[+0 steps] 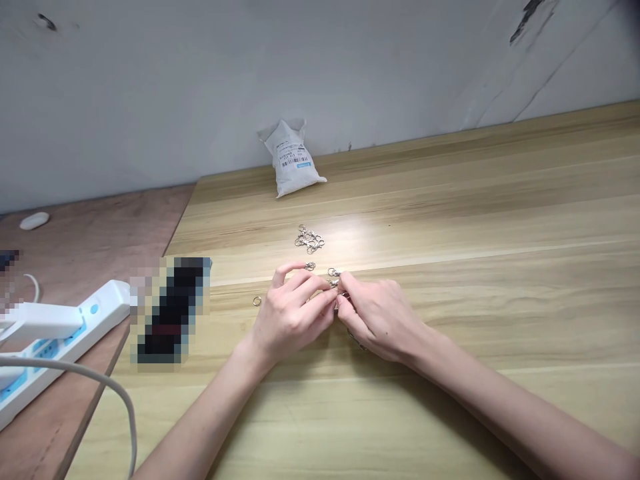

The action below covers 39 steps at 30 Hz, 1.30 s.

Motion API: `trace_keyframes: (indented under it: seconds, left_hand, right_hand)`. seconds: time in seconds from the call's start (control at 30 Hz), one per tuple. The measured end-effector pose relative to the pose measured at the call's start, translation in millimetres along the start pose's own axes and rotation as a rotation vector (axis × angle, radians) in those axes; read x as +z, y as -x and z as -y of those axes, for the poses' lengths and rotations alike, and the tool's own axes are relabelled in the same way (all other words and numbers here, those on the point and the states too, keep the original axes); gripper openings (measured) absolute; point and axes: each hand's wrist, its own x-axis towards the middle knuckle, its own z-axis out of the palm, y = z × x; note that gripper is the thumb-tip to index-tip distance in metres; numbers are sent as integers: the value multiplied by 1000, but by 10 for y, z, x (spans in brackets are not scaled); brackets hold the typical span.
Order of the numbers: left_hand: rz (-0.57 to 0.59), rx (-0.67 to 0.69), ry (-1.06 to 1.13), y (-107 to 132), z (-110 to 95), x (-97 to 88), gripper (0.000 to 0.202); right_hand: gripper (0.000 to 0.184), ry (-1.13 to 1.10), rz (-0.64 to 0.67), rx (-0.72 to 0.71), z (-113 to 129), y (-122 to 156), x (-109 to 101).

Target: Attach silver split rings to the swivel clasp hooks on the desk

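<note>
My left hand (293, 312) and my right hand (376, 313) meet fingertip to fingertip over the light wooden table (450, 220). Both are pinched on a small metal clasp (334, 283) held between them, and most of it is hidden by the fingers. Just beyond the fingertips lie two loose clasps (310, 266). A small pile of metal clasps (309, 239) sits a little farther back. A single metal ring (257, 301) lies to the left of my left hand.
A white plastic bag (293, 159) with a barcode label leans at the wall. A white power strip (55, 330) with a plug and cable rests on the reddish table at left. A blurred dark object (170, 310) lies beside it. A white oval object (34, 220) sits far left.
</note>
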Motion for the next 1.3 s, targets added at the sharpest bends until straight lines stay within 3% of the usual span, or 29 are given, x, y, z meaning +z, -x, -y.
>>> trace_keyframes:
  seconds: [0.77, 1.3]
  left_hand:
    - [95, 36, 52, 7, 20, 11, 15]
    - [121, 42, 31, 13, -4, 28, 15]
  right_hand:
    - [22, 108, 110, 11, -13, -33, -45]
    - [21, 118, 114, 3, -62, -34, -4]
